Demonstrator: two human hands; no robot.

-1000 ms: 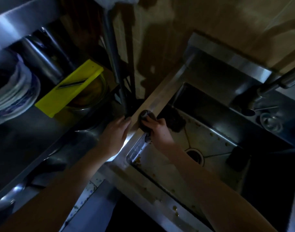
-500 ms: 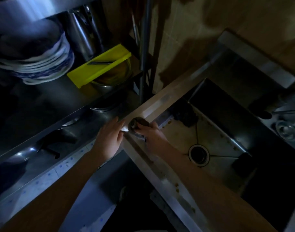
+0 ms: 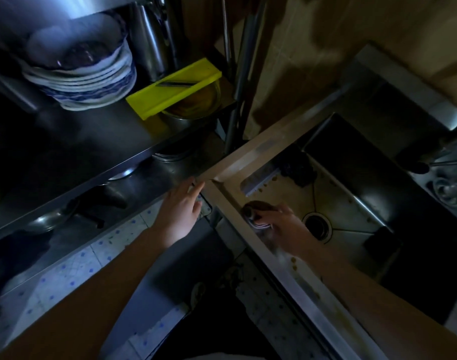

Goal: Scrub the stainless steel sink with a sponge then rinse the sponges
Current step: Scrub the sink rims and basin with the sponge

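The stainless steel sink (image 3: 250,157) runs diagonally across the right half of the dim view, with brown specks on its rim and floor and a round drain (image 3: 317,226) near the middle. My right hand (image 3: 282,227) grips a round dark scrubbing sponge (image 3: 256,207) pressed against the sink's near inner wall, just below the rim. My left hand (image 3: 182,209) rests with straight fingers on the sink's outer corner and holds nothing. A dark scourer (image 3: 299,168) lies in the sink's far left corner, and another dark sponge (image 3: 382,239) sits to the right of the drain.
A steel rack to the left holds stacked blue-and-white plates (image 3: 89,74) and a yellow slicer (image 3: 174,88) laid over a metal bowl. A pan (image 3: 53,219) sits on the lower shelf. A vertical pole (image 3: 236,100) rises beside the sink's corner. The faucet area (image 3: 430,162) is at far right.
My right hand slid the sponge from the top rim corner down and toward me, along the sink's near inner wall. My left hand stayed at the corner. The camera tilted, shifting the scene.
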